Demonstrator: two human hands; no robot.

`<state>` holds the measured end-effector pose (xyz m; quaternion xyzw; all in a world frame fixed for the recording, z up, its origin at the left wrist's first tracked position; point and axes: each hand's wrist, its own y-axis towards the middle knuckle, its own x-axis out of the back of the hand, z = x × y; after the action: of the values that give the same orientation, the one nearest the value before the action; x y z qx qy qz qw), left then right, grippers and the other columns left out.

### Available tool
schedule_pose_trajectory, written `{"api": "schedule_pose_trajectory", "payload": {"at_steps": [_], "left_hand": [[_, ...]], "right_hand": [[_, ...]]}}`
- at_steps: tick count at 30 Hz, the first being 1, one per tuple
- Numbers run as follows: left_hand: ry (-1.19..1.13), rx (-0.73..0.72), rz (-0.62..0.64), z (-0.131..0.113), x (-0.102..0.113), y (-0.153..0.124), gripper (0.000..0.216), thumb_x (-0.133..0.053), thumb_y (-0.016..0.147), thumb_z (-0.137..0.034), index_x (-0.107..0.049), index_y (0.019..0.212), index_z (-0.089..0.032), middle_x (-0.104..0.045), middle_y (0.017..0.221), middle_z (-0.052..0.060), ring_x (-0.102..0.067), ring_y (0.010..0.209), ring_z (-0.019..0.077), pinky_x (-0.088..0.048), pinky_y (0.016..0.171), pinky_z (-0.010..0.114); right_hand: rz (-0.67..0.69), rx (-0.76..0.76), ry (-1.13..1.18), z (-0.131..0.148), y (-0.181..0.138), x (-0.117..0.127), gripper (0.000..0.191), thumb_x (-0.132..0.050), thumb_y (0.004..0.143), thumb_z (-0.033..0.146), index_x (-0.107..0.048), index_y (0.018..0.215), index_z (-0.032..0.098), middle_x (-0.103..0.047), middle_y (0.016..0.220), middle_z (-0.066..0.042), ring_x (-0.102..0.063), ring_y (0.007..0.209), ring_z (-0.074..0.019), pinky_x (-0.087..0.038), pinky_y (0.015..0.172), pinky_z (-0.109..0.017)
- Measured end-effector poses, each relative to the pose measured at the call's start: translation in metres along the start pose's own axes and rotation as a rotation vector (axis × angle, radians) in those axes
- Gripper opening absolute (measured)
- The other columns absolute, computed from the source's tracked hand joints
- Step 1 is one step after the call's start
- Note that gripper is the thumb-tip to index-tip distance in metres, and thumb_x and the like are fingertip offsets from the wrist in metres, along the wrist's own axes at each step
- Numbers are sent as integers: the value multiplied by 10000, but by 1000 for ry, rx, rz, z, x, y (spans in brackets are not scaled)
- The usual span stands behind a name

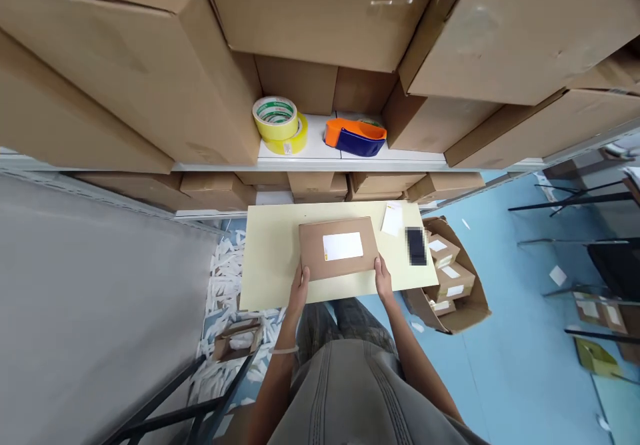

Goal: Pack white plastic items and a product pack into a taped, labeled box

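A brown cardboard box (317,255) with a white label (343,246) on its top face is held at both ends over a pale yellow tabletop (270,251). My left hand (299,286) grips its near left corner, thumb on top. At the near right corner, my right hand (383,278) is closed on the same box. Whether the box rests on the tabletop or is slightly lifted, I cannot tell. White paper slips (393,218) lie to the right of the box, and a dark pixelated rectangle (416,246) lies near the right edge.
On the shelf ahead are tape rolls (275,111) and an orange and blue tape dispenser (356,137), among large cartons (325,11). An open carton (473,305) with labelled parcels stands right of the table. Paper strips (225,278) litter the floor at left, beside a wall (100,285).
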<state>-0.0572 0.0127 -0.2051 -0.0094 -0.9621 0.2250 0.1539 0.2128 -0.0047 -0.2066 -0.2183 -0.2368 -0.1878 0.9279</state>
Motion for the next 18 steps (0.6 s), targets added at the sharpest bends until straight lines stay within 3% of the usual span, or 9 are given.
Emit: {"api": "schedule_pose_trajectory", "payload": {"at_steps": [7, 14, 18], "left_hand": [[-112, 99, 47, -1, 1, 4, 580, -371, 964, -539, -362, 1487, -290, -420, 1538, -3, -371, 1428, 191, -314, 1187, 318], [-238, 115, 81, -24, 16, 6, 642, -487, 872, -647, -524, 1369, -242, -561, 1417, 66, -404, 1401, 256, -307, 1178, 380], [-243, 68, 175, -32, 17, 3, 664, -495, 868, -638, -498, 1395, -236, -564, 1409, 76, -444, 1367, 253, -337, 1154, 365]], "right_hand": [[-71, -169, 35, 13, -2, -7, 750, -277, 903, 710, -585, 1320, 168, -610, 1345, -106, -529, 1272, -265, -413, 1052, -366], [-116, -156, 138, 41, -6, -2, 675, -351, 883, 706, -653, 1199, 192, -688, 1193, -90, -592, 1111, -287, -452, 911, -355], [-177, -146, 115, 53, -7, 12, 669, -359, 876, 707, -662, 1163, 185, -697, 1153, -84, -588, 1091, -276, -440, 904, -339]]}}
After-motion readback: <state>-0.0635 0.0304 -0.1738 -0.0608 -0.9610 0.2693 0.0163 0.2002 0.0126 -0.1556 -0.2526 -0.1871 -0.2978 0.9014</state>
